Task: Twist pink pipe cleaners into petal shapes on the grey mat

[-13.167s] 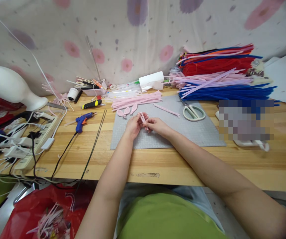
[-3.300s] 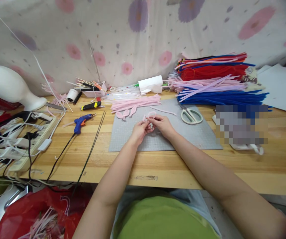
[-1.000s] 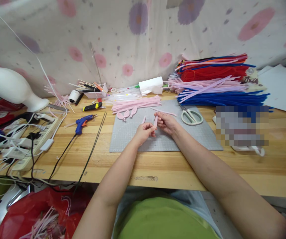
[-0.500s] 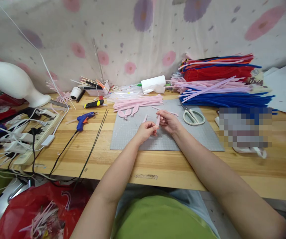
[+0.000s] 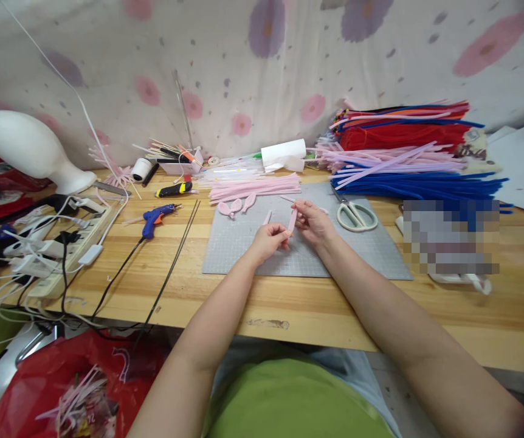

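Observation:
Over the grey cutting mat (image 5: 225, 255), my left hand (image 5: 271, 239) and my right hand (image 5: 313, 221) are close together, fingers closed in a pinch. Between them is a pink fuzzy pipe cleaner (image 5: 293, 220), its lower end in my left fingers and its upper end in my right. A short pink end (image 5: 267, 216) shows beyond my left hand; whether it is the same piece I cannot tell. Another thin pink piece (image 5: 287, 198) shows behind my right hand. Several pink petal-shaped pieces (image 5: 237, 207) lie at the mat's upper left. Scissors (image 5: 357, 216) rest right of my right hand.
Pink pipe cleaners (image 5: 257, 187) lie behind the mat, with blue ones (image 5: 417, 187) and red ones (image 5: 408, 137) stacked at right. Leftward are a blue glue gun (image 5: 153, 220), a yellow-black cutter (image 5: 174, 190), thin dark rods (image 5: 173, 261), a power strip (image 5: 73, 249) and a white foam head (image 5: 25, 146).
More of the pink pipe cleaner shows between my hands, and my right fingers have shifted slightly up and right. The whole view has moved a little.

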`<control>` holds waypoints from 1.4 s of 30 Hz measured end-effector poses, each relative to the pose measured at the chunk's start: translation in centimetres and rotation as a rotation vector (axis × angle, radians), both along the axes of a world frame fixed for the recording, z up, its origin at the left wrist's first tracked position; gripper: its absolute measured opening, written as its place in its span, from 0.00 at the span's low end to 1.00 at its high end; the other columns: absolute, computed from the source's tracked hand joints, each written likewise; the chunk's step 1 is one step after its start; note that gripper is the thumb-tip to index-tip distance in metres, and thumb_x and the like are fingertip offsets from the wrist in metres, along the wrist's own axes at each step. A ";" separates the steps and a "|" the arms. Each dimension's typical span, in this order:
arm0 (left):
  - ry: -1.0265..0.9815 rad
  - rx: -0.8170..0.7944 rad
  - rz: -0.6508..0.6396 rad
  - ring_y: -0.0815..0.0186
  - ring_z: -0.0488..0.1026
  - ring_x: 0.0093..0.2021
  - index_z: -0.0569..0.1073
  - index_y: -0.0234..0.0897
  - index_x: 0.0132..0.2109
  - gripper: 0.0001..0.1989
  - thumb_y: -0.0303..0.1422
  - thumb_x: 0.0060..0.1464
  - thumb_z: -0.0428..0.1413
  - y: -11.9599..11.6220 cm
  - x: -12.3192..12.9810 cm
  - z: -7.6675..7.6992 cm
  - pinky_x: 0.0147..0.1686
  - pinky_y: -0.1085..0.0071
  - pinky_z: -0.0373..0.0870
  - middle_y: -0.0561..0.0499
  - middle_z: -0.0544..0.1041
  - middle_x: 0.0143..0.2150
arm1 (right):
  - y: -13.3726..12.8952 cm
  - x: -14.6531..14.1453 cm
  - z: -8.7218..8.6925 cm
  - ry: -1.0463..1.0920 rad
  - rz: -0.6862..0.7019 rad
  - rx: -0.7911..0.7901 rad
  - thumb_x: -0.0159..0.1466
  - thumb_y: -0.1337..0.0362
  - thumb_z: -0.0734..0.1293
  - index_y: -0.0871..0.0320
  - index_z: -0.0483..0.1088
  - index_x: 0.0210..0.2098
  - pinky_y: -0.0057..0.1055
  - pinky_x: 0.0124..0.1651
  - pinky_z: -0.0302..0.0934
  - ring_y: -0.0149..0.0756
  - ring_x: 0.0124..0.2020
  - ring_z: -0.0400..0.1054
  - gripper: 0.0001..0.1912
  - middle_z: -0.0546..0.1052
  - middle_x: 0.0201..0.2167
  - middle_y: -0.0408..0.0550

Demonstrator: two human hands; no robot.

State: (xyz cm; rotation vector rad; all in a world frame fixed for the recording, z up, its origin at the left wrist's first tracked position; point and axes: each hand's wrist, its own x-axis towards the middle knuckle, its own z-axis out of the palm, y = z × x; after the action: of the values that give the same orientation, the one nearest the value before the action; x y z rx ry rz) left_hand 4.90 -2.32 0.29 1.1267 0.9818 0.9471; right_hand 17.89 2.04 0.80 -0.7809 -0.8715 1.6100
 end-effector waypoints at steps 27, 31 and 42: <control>0.612 0.223 0.389 0.70 0.64 0.23 0.69 0.36 0.25 0.10 0.38 0.47 0.51 0.9 -1.4 -0.6 0.26 0.74 0.58 0.52 0.69 0.21 | 1.1 0.8 -1.7 -1.066 -0.392 0.323 0.54 0.59 0.61 0.58 0.70 0.30 0.30 0.33 0.53 0.32 0.27 0.59 0.10 0.69 0.25 0.45; 0.874 0.282 0.406 0.66 0.65 0.27 0.70 0.38 0.24 0.11 0.38 0.48 0.51 1.0 -2.6 -0.3 0.30 0.72 0.55 0.51 0.69 0.21 | 1.8 3.6 -1.7 -1.474 -0.547 0.418 0.53 0.63 0.62 0.59 0.71 0.37 0.38 0.42 0.52 0.43 0.41 0.58 0.13 0.69 0.38 0.55; 1.056 0.358 0.559 0.68 0.67 0.30 0.69 0.41 0.32 0.15 0.46 0.51 0.46 0.8 -3.4 0.6 0.28 0.73 0.54 0.53 0.72 0.30 | 1.8 3.9 -1.5 -1.524 -0.395 0.360 0.57 0.66 0.58 0.61 0.67 0.31 0.35 0.40 0.53 0.41 0.38 0.61 0.08 0.71 0.33 0.54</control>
State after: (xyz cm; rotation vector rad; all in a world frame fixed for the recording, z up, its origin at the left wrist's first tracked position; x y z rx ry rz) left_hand 1.50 -1.51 0.93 1.7581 2.1185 0.9708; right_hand 21.75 3.84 -0.74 -1.7731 -1.7960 0.2368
